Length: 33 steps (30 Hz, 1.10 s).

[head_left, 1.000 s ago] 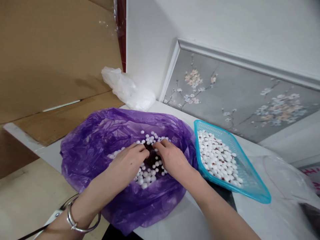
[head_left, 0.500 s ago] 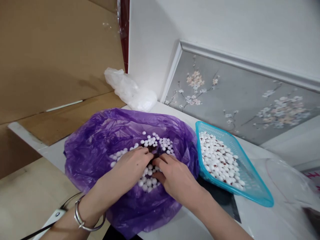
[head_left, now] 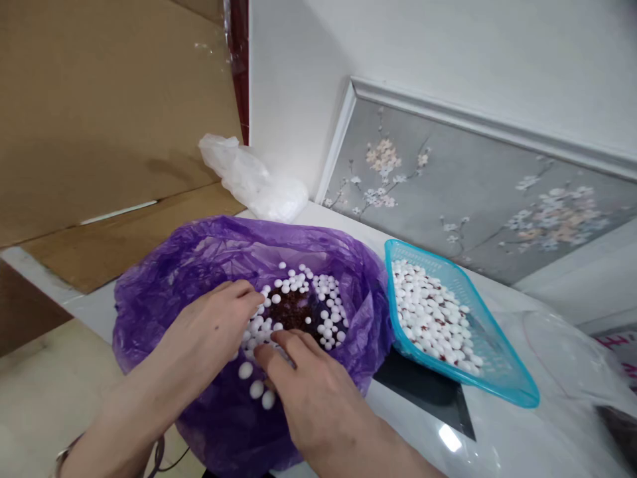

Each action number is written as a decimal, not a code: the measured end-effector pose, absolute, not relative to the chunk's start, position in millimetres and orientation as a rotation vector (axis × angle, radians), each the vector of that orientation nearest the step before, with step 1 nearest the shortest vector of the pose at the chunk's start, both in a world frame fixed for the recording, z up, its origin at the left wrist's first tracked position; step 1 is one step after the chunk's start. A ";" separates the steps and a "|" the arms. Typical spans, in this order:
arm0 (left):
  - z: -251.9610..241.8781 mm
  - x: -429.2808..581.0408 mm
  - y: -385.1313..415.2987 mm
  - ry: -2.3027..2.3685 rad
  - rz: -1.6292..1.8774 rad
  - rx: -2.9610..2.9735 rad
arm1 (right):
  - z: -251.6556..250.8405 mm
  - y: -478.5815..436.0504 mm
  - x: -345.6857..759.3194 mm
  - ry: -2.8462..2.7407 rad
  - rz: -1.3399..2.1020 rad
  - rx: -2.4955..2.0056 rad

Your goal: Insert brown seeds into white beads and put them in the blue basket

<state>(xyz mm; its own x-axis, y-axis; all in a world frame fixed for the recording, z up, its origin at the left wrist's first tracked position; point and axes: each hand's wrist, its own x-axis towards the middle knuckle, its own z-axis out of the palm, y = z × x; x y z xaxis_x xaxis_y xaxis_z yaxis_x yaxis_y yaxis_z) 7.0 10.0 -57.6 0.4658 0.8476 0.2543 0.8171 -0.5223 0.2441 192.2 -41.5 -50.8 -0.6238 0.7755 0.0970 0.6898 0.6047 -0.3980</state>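
A crumpled purple plastic bag (head_left: 154,292) lies open, with many small white balls (head_left: 327,287) inside around a dark brown, grainy patch (head_left: 293,312). My left hand (head_left: 221,318) is in the bag at the patch's left side, its fingers curled and pressed together against the balls; what they hold, if anything, is hidden. Closer to me, my right hand (head_left: 311,382) reaches over the near balls with its fingers bent and apart, the tips touching balls. A few larger-looking balls (head_left: 256,389) lie beside its thumb side.
To the right, a blue plastic basket (head_left: 502,355) holds white pieces with red-brown bits between them. It partly covers a flat dark panel (head_left: 428,392). A clear plastic bag (head_left: 269,192) lies behind, cardboard (head_left: 109,119) at left, and a framed flower picture (head_left: 448,179) leans at the back.
Both hands have moved apart from the middle of the bag, left and toward me, uncovering the brown patch. White balls now lie nearer the bag's front.
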 end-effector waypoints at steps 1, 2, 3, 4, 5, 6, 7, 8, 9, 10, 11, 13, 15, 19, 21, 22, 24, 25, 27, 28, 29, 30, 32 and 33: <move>-56.8 5.8 6.4 1.466 0.525 2.633 | -49.6 -39.8 197.9 -2.531 0.526 -1.168; -56.5 5.9 1.4 1.436 0.522 2.658 | -48.2 -36.6 204.5 -2.482 0.574 -1.147; -56.6 7.2 -4.8 1.403 0.534 2.678 | -46.6 -31.7 211.2 -2.436 0.614 -1.150; -57.2 9.5 -11.6 1.373 0.578 2.685 | -45.0 -25.3 217.4 -2.390 0.625 -1.182; -58.1 12.7 -18.8 1.335 0.635 2.687 | -43.6 -17.7 222.7 -2.358 0.602 -1.229; -59.3 16.4 -25.7 1.298 0.691 2.685 | -42.6 -9.5 226.6 -2.330 0.546 -1.288; -60.9 20.3 -31.9 1.266 0.732 2.681 | -42.1 -1.0 228.8 -2.323 0.483 -1.338; -62.5 24.1 -37.2 1.235 0.758 2.680 | -42.1 7.0 229.3 -2.339 0.434 -1.370; -64.2 27.7 -41.4 1.222 0.759 2.677 | -42.6 14.2 228.3 -2.364 0.410 -1.379; -65.9 30.9 -44.2 1.218 0.738 2.676 | -43.5 20.1 226.2 -2.405 0.405 -1.368; -67.6 33.5 -45.8 1.223 0.704 2.676 | -44.7 24.6 223.3 -2.451 0.417 -1.341; -70.3 36.9 -45.8 1.243 0.654 2.667 | -47.2 29.9 216.8 -2.537 0.447 -1.280; -72.1 38.1 -43.8 1.219 0.645 2.656 | -49.7 32.0 211.3 -2.610 0.464 -1.239; -72.5 38.1 -42.0 1.135 0.666 2.642 | -52.9 34.9 207.4 -2.715 0.478 -1.185; -71.9 38.2 -42.7 1.147 0.681 2.621 | -53.6 36.5 208.5 -2.758 0.490 -1.136; -71.7 38.4 -42.9 1.149 0.694 2.610 | -53.8 36.9 209.3 -2.770 0.488 -1.116; -71.6 38.7 -42.7 1.130 0.721 2.596 | -54.2 36.6 210.6 -2.787 0.453 -1.091; -71.7 38.8 -42.3 1.119 0.732 2.593 | -54.3 35.9 210.7 -2.796 0.419 -1.083; -71.8 38.9 -41.4 1.105 0.738 2.588 | -54.6 33.7 209.9 -2.825 0.339 -1.078; -71.7 38.9 -41.0 1.101 0.737 2.585 | -54.7 32.5 209.1 -2.847 0.299 -1.076; -71.6 38.8 -40.7 1.097 0.734 2.581 | -54.9 31.5 208.3 -2.870 0.260 -1.084; -71.3 38.7 -40.6 1.094 0.729 2.579 | -55.0 30.8 207.6 -2.890 0.224 -1.102; -70.4 38.5 -40.8 1.084 0.720 2.579 | -55.1 30.4 207.0 -2.914 0.172 -1.152; -70.0 38.4 -41.0 1.076 0.720 2.582 | -55.0 30.9 207.3 -2.918 0.154 -1.179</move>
